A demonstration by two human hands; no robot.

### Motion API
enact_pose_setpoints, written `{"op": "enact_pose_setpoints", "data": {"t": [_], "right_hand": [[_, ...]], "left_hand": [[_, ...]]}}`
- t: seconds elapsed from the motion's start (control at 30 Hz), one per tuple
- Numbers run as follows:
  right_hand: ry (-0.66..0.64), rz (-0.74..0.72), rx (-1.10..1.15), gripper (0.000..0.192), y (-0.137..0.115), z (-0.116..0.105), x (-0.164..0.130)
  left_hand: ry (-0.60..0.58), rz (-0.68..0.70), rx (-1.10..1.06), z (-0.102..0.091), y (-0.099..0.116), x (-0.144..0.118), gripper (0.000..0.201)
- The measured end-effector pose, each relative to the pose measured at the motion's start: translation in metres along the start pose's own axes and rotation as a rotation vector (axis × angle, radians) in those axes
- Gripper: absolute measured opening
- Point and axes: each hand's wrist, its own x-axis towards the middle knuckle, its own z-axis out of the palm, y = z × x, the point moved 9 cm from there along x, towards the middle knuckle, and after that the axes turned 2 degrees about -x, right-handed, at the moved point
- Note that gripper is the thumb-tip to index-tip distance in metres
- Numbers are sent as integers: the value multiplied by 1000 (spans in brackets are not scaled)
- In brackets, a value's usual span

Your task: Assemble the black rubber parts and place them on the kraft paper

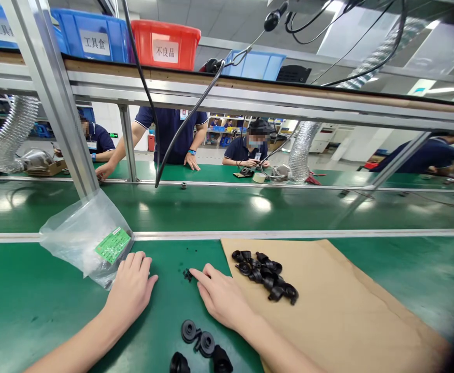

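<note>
Lying nearest, at six o'clock from a heap of minute black fragments point(188, 275) on the glossy green bench top point(184, 254), are two black, ridged, disc-shaped parts point(206, 343) that look like moulded plastic; I would expect them to be light and stiff, best taken by the rim. At four o'clock the right hand point(223, 295) points its index finger onto the heap, touching its right edge; the thumb stands apart from that fingertip, pinching nothing visible. The fragments are probably almost weightless and easily scattered, so fingertips would suit them better than a full grasp. At nine o'clock the left hand point(131, 282) lies palm down, fingers side by side, against a translucent, crumpled plastic bag with a green printed label point(79, 233); whether it grips the film beneath cannot be told. The bag, at ten o'clock, should prove soft and slippery, most securely held by a gathered fold. At three o'clock a cluster of glossy black elbow-shaped parts point(268, 278) rests on a flat brown paper sheet point(339, 300); these are likely rigid and light, their curved necks offering the surest hold. Farthest, towards twelve, stands a person in a navy short-sleeved shirt point(168, 129).
</note>
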Motion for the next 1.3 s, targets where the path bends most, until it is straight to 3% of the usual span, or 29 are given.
{"op": "enact_pose_setpoints", "data": {"t": [0.43, 0.77, 0.9, 1.1, 1.3], "right_hand": [[-8, -32, -25, 36, 0, 0, -8], [-7, 135, 307, 21, 6, -14, -8], [-10, 161, 295, 18, 8, -12, -7], [-13, 148, 276, 14, 7, -11, -8], [-21, 131, 259, 14, 7, -11, -9]], "left_hand": [[-84, -1, 87, 11, 0, -4, 22], [22, 17, 86, 15, -3, 2, 24], [26, 54, -16, 12, 15, 0, 25], [-83, 132, -324, 21, 55, -15, 25], [-111, 130, -406, 22, 54, -14, 22]]}}
